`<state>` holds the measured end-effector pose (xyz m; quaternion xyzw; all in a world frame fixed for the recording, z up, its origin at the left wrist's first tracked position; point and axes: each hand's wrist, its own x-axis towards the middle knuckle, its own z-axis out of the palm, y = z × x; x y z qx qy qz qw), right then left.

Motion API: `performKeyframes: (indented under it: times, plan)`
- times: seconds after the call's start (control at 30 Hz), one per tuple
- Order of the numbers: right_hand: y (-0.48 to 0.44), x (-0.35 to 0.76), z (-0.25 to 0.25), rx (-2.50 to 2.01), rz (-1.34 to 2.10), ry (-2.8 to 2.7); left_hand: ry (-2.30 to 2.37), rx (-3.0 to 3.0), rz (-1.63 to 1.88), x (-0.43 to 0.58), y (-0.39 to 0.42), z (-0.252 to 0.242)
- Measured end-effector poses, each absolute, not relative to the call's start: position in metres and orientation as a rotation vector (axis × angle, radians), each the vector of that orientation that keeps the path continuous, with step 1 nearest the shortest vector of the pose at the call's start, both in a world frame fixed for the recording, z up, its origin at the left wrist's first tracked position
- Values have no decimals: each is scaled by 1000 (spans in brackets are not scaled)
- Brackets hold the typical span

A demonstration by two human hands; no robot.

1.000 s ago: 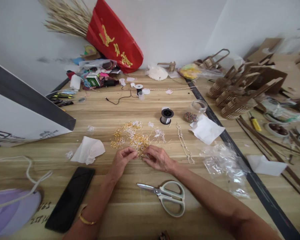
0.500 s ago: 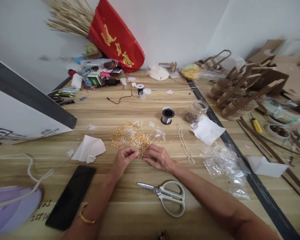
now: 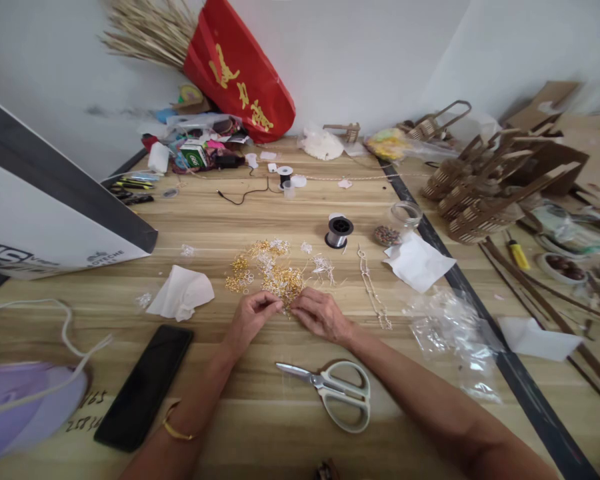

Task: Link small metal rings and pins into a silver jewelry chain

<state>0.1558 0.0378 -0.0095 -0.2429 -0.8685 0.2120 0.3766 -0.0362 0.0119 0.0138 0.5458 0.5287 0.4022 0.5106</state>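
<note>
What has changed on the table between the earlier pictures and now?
Nothing on the table visibly moved; only the camera view shifted slightly, setting the red bag a little farther right in frame. Left hand and right hand stay at the near edge of the bead pile; any tiny piece taken or let go is too small to tell. Scissors and phone stayed put.

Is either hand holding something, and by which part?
I cannot tell: the left hand and right hand are at the near edge of the gold and silver pieces, but anything pinched there is too small to see.
</note>
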Motion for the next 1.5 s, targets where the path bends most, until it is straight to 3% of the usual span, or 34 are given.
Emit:
performKeyframes:
  times: [1.5]
  plan:
    - [40,158,-15,-682,519,-2223,1433,1668,992,-30,8,6]
